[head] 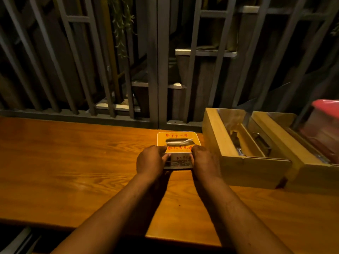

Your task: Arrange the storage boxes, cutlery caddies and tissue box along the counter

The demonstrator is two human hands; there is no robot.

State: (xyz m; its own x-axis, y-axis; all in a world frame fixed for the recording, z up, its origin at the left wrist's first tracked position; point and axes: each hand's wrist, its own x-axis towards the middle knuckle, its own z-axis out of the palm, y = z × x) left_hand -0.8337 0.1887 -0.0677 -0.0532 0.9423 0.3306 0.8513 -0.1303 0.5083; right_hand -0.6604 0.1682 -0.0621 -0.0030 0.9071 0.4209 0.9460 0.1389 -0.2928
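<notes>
A small yellow tissue box (178, 139) with red lettering and a white tissue poking from its slot sits on the wooden counter (73, 162). My left hand (151, 162) grips its near left corner and my right hand (204, 161) grips its near right corner. Just right of it stands a wooden cutlery caddy (245, 169) with a clear lid and metal cutlery inside. A second wooden caddy (300, 162) lies beside that one, cut off by the frame edge. A clear storage box with a red lid (324, 121) stands at the far right.
A grey metal railing (157, 70) with vertical bars runs along the counter's far edge. Hanging greenery (121, 21) shows behind the bars. The counter's near edge (183, 241) steps back on the left, with dark space below.
</notes>
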